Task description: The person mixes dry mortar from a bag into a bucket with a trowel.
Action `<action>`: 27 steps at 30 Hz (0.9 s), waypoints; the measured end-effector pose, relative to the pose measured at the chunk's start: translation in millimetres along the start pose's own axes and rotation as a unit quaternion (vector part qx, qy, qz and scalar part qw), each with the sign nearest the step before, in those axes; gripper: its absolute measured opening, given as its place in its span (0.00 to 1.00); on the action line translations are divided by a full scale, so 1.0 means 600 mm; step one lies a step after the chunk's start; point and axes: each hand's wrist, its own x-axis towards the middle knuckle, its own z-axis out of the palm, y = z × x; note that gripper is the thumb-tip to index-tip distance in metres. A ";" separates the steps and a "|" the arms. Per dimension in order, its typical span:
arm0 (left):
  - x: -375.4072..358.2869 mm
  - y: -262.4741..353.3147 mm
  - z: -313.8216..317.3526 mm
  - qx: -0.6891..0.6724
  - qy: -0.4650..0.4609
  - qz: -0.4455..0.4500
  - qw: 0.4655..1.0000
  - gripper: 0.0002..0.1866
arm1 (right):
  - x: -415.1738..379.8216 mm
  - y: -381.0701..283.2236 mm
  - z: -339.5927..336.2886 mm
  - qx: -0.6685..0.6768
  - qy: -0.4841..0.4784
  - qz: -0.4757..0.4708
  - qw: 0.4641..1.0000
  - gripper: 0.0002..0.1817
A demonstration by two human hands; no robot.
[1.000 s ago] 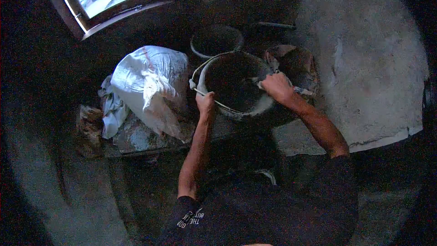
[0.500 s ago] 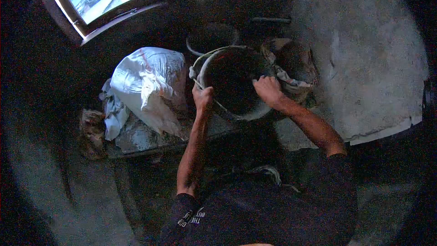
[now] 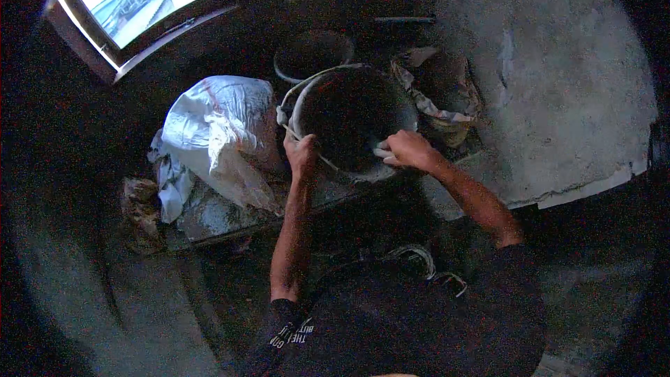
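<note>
A round dark bucket (image 3: 380, 174) with a thin curved handle (image 3: 312, 78) sits in front of me, its inside mostly in shadow. My left hand (image 3: 302, 156) is closed on the bucket's left rim, just below where the handle joins it. At the near right part of the opening, my right hand (image 3: 410, 149) has its fingers curled. Something pale shows at its fingertips, too dim to tell whether it is a held thing or a coating on the fingers.
Left of the bucket stands a full white sack (image 3: 223, 115) on a low ledge (image 3: 209, 215). A second round container (image 3: 278, 68) is behind, and a crumpled open bag (image 3: 457, 108) lies to the right. A grey slab (image 3: 558, 112) spans the right side. A bright window (image 3: 150, 0) is upper left.
My right hand has moved down and toward me along the bucket's right side. The left hand keeps its hold on the rim. The view has shifted slightly.
</note>
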 end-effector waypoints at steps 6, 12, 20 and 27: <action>-0.003 -0.016 -0.013 -0.021 0.019 -0.053 0.998 0.21 | 0.023 0.013 0.031 0.018 0.099 0.054 0.993 0.11; 0.001 -0.017 -0.010 -0.052 0.009 -0.074 0.996 0.22 | 0.026 0.000 0.001 -0.126 0.113 0.101 0.980 0.08; -0.001 -0.007 -0.003 -0.016 -0.005 -0.030 0.999 0.22 | 0.007 -0.010 -0.031 -0.164 0.023 0.057 0.984 0.07; -0.002 -0.031 0.001 -0.022 -0.017 0.023 0.999 0.21 | -0.007 -0.003 -0.050 -0.062 -0.034 0.004 0.997 0.08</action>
